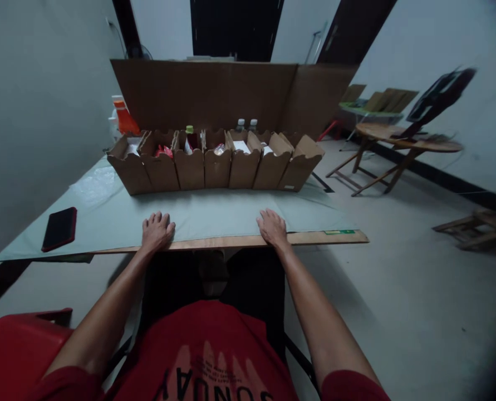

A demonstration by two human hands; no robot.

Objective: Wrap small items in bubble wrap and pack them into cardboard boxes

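My left hand [156, 231] lies flat, palm down, on the near edge of the table [231, 214], fingers stretched out and holding nothing. My right hand [271, 227] rests the same way a little to the right, also flat and empty. Beyond both hands, across the pale table cover, stands a row of several open cardboard boxes [214, 161] with small items inside, among them a red packet [163, 150] and a dark bottle with a green cap [190, 138]. Neither hand touches the boxes.
A dark red phone or case [59, 228] lies on the table's left part. A tall cardboard sheet [214, 94] stands behind the boxes. An orange bottle [124, 117] is at the back left. A round wooden table [406, 139] stands on the right, a red chair [18, 345] at lower left.
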